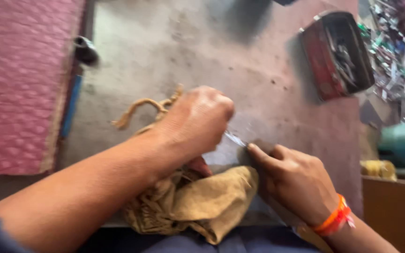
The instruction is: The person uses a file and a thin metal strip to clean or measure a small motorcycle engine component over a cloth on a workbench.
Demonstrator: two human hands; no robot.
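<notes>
Grey, stained worktop [174,51] fills frame, pink textured mat [19,84] at 9 o'clock. Left hand [195,122] clenched over thin metal strip [235,139] near centre; right hand [296,180] at 4 o'clock, forefinger pressing strip's end flat. Tan cloth bag [212,201] with cord bunched below, at 6 o'clock. Judgement: steady pin by right forefinger, short controlled strokes from left. Motion blur hides what left fingers grasp; strip's exact kind unclear. Red tin [336,54] of tools at 1 o'clock, contents indistinct.
</notes>
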